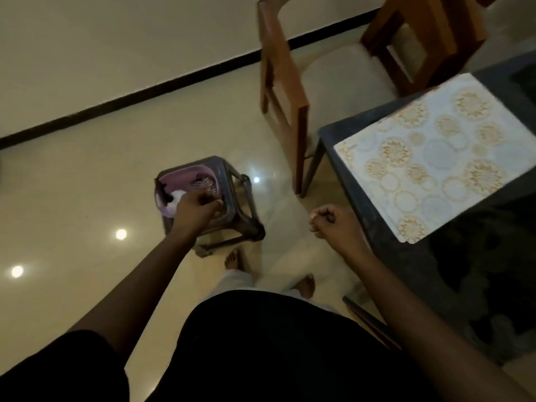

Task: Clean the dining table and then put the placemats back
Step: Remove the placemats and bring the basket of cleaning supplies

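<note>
A pale placemat (pixel 435 158) with gold and blue round patterns lies near the corner of the dark glass dining table (pixel 478 271) on the right. My left hand (pixel 197 207) reaches down into a purple basket (pixel 185 175) that sits on a dark stool (pixel 246 216). Its fingers are curled over the basket's contents, and whether they grip anything is hidden. A white bottle-like object (pixel 175 197) shows in the basket just left of that hand. My right hand (pixel 333 224) hangs in a loose fist beside the table corner, holding nothing.
A wooden chair (pixel 290 82) with a light cushion stands beyond the table corner, and a second wooden chair (pixel 429 33) behind it. The glossy cream floor (pixel 87 184) runs to a black skirting line at the wall. My bare feet (pixel 232 261) stand just behind the stool.
</note>
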Demonstrator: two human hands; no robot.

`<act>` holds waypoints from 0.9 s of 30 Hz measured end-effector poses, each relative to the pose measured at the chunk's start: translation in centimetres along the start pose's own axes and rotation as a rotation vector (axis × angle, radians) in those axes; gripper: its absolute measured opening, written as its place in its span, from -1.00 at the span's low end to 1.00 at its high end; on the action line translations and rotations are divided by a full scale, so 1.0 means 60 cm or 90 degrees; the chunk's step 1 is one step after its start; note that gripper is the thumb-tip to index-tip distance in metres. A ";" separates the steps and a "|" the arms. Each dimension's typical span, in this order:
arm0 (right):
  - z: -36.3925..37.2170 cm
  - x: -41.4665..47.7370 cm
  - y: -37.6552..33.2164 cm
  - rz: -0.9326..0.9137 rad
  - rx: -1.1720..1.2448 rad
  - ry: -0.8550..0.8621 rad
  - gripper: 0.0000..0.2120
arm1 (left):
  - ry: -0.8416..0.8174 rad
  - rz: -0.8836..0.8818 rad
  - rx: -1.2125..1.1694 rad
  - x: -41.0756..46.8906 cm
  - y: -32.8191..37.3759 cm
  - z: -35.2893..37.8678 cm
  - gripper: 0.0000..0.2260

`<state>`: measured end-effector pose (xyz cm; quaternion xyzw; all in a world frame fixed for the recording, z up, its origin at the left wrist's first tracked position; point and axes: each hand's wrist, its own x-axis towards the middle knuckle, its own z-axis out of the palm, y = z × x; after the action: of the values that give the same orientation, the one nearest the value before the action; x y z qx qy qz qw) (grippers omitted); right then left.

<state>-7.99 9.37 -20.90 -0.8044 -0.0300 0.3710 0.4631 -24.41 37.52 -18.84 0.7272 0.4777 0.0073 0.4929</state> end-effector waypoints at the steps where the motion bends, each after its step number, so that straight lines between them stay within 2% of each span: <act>1: 0.023 0.004 -0.014 -0.010 -0.011 -0.016 -0.95 | 0.021 -0.020 -0.015 0.000 -0.014 -0.013 -0.97; 6: 0.181 0.066 -0.054 -0.036 -0.079 -0.100 -0.97 | 0.128 -0.153 -0.064 0.017 -0.125 -0.106 -0.91; 10: 0.313 0.134 -0.053 0.016 -0.084 -0.115 -0.96 | 0.215 -0.303 -0.159 0.060 -0.230 -0.166 -0.92; 13: 0.404 0.191 -0.066 0.054 -0.067 -0.107 -0.80 | 0.170 -0.349 -0.197 0.136 -0.289 -0.198 -0.88; 16: 0.480 0.255 -0.077 0.086 -0.069 -0.097 -0.68 | 0.100 -0.351 -0.199 0.229 -0.321 -0.221 -0.64; 17: 0.501 0.274 -0.078 0.089 -0.086 -0.098 -0.66 | 0.082 -0.351 -0.214 0.253 -0.321 -0.224 -0.66; 18: 0.518 0.292 -0.081 0.093 -0.101 -0.098 -0.63 | 0.061 -0.360 -0.239 0.274 -0.315 -0.226 -0.77; 19: 0.534 0.307 -0.082 0.100 -0.110 -0.100 -0.62 | 0.042 -0.375 -0.263 0.294 -0.309 -0.226 -0.87; 22: 0.568 0.342 -0.086 0.115 -0.138 -0.106 -0.77 | -0.016 -0.407 -0.300 0.344 -0.301 -0.222 -0.82; 24: 0.585 0.361 -0.088 0.126 -0.155 -0.094 -0.78 | -0.040 -0.413 -0.311 0.368 -0.306 -0.222 -0.83; 27: 0.596 0.372 -0.090 0.131 -0.154 -0.067 -0.78 | -0.018 -0.437 -0.309 0.382 -0.311 -0.222 -0.80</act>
<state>-12.58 47.02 -40.06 -0.8326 -0.0165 0.4518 0.3200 -31.19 64.15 -36.08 0.3887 0.6698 -0.0552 0.6302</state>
